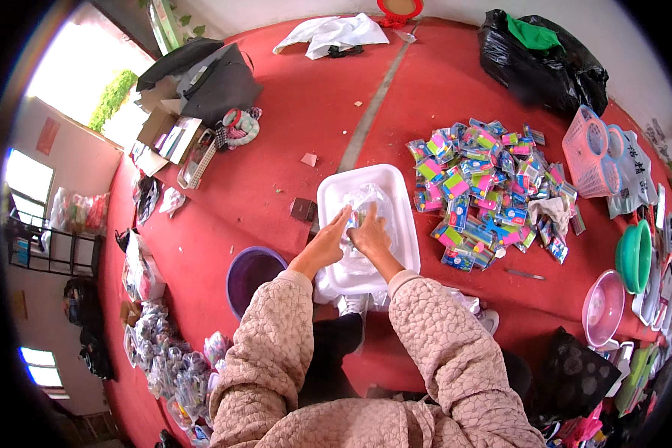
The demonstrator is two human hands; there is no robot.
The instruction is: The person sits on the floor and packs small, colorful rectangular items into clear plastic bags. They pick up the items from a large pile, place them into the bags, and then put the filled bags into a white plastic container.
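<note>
A white rectangular tray (405, 257) lies in front of me, over my lap and feet. On it is a crumpled clear plastic bag (379, 200), with something small and colourful showing between my hands. My left hand (327, 243) reaches over the tray's left side, fingers stretched forward against the bag. My right hand (373, 240) rests on the bag from the other side, thumb and fingers apart. The fingertips of both hands come close together, and the small item under them is partly hidden.
A large heap of small colourful packets (485, 187) covers the red floor to the right. A purple basin (250, 280) stands left of the tray. Pink baskets (586, 153), a green basin (635, 256) and a pink basin (603, 308) are farther right. Bagged goods (168, 351) lie lower left.
</note>
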